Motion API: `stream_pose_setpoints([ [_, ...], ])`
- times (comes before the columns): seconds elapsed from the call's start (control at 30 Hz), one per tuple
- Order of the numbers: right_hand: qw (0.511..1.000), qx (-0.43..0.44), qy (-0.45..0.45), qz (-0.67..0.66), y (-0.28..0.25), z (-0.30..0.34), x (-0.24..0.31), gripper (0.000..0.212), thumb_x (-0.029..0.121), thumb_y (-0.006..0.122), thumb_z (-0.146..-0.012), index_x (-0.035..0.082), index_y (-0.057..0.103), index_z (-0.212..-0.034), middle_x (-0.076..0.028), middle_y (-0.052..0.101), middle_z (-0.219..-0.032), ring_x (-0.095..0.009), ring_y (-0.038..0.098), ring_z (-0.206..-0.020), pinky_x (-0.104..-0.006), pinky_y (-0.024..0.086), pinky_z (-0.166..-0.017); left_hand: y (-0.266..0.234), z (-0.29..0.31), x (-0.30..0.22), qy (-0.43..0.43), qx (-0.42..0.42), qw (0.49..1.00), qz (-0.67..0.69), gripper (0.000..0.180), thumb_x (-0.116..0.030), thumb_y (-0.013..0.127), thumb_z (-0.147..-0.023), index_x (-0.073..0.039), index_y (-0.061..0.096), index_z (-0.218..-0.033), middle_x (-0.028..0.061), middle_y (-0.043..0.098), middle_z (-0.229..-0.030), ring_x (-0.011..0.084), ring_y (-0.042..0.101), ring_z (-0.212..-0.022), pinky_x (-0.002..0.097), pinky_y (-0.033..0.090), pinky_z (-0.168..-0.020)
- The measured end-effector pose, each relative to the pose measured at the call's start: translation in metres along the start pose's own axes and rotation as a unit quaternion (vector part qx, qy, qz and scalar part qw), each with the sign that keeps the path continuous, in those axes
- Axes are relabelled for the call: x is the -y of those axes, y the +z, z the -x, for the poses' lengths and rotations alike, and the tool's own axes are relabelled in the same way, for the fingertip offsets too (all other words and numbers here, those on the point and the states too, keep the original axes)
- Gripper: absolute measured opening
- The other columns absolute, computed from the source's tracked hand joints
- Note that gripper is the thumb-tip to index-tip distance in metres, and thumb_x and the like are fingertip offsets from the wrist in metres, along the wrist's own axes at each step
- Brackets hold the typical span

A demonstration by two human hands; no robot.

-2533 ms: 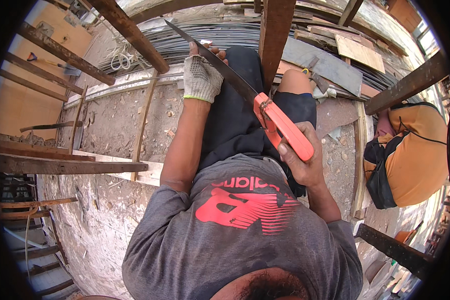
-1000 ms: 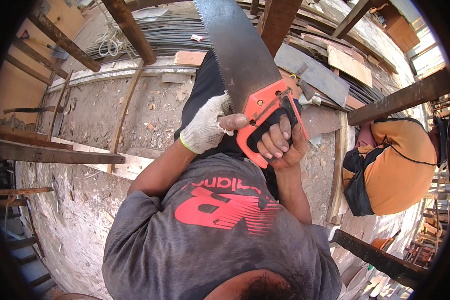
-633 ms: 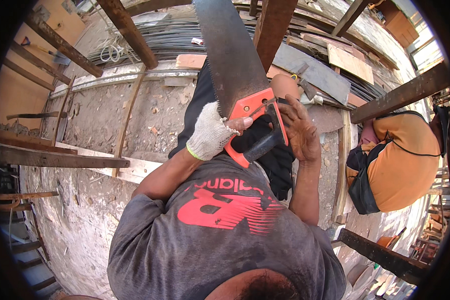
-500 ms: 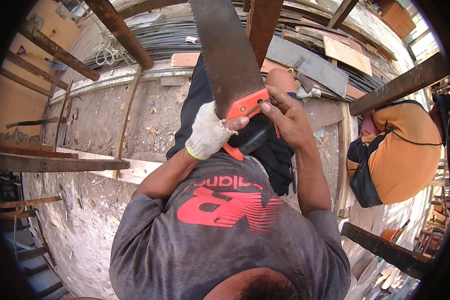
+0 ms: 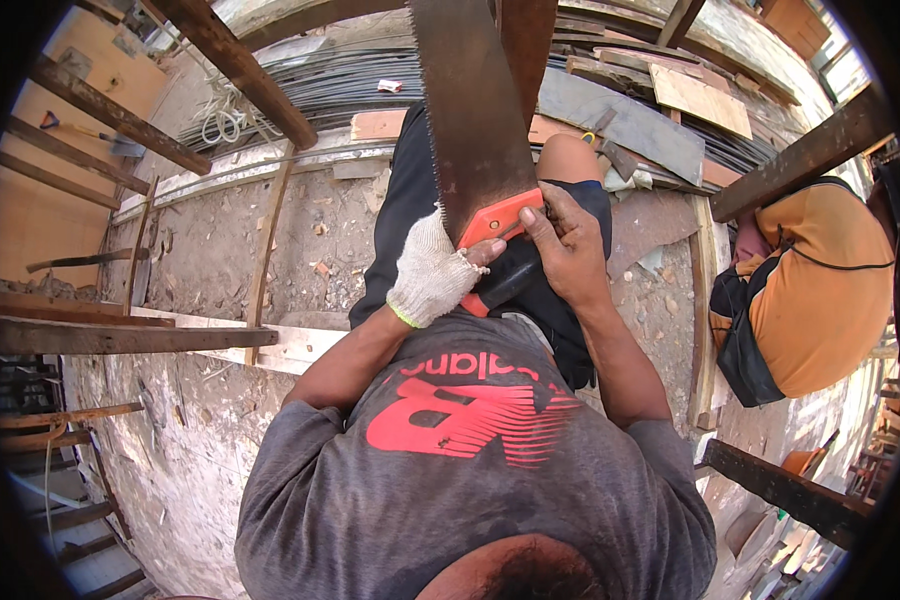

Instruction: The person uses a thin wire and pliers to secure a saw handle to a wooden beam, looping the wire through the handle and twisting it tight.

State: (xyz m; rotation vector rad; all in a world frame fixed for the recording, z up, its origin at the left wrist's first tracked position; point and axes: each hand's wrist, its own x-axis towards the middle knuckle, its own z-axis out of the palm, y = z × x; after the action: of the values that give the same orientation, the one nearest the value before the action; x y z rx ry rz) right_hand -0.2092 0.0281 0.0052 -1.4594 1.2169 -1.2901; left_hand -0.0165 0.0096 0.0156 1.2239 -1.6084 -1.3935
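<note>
A hand saw with a wide, dark, worn blade points away from me over my lap, its toothed edge to the left. Its orange handle is nearest my body. My left hand, in a white knitted glove with the thumb bare, is closed on the left side of the handle. From the right, my bare right hand pinches the handle close to where it meets the blade. A thin dark strip or slit shows on the handle between the two thumbs. A black cylindrical thing lies behind the handle's lower part.
Wooden posts and beams stand around me. Long thin rods and boards lie ahead on the ground. At the right, another person in an orange top is bent over. An axe-like tool leans at the left.
My view has shifted slightly, so the whole scene sits a little farther right. My right fingers have moved slightly along the handle, and both hands keep their hold on the saw.
</note>
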Motion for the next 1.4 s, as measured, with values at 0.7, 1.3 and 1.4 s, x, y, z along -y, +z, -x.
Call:
stream_pose_setpoints([
  [0.7, 0.992, -0.061, -0.099, 0.044, 0.025, -0.004, -0.004, 0.046, 0.007, 0.075, -0.085, -0.005, 0.055, -0.125, -0.015, 0.069, -0.095, -0.017, 0.068, -0.087, -0.0313, 0.052, -0.08, -0.005, -0.003, 0.002, 0.095, -0.087, 0.992, 0.003, 0.038, -0.016, 0.081, -0.084, 0.0, 0.064, -0.114, 0.0076, 0.071, -0.097, 0.0101, 0.065, -0.08, 0.0256, 0.052, -0.068],
  [1.3, 0.979, 0.044, 0.078, -0.186, 0.003, -0.048, -0.005, 0.045, 0.014, 0.07, -0.094, -0.004, 0.054, -0.132, -0.001, 0.062, -0.086, -0.006, 0.057, -0.071, -0.0204, 0.046, -0.06, -0.04, 0.025, 0.028, -0.041, 0.069, 0.937, 0.339, 0.054, -0.023, 0.066, -0.096, 0.007, 0.049, -0.138, 0.0187, 0.068, -0.109, 0.0275, 0.071, -0.094, 0.0387, 0.059, -0.085],
  [1.4, 0.979, 0.032, 0.075, -0.188, 0.011, -0.047, -0.006, 0.044, 0.016, 0.07, -0.094, -0.004, 0.055, -0.13, 0.0, 0.062, -0.085, -0.005, 0.057, -0.07, -0.0197, 0.046, -0.059, -0.039, 0.024, 0.032, -0.042, 0.039, 0.927, 0.369, 0.057, -0.022, 0.064, -0.096, 0.005, 0.043, -0.142, 0.0198, 0.067, -0.107, 0.028, 0.071, -0.09, 0.0389, 0.06, -0.082],
])
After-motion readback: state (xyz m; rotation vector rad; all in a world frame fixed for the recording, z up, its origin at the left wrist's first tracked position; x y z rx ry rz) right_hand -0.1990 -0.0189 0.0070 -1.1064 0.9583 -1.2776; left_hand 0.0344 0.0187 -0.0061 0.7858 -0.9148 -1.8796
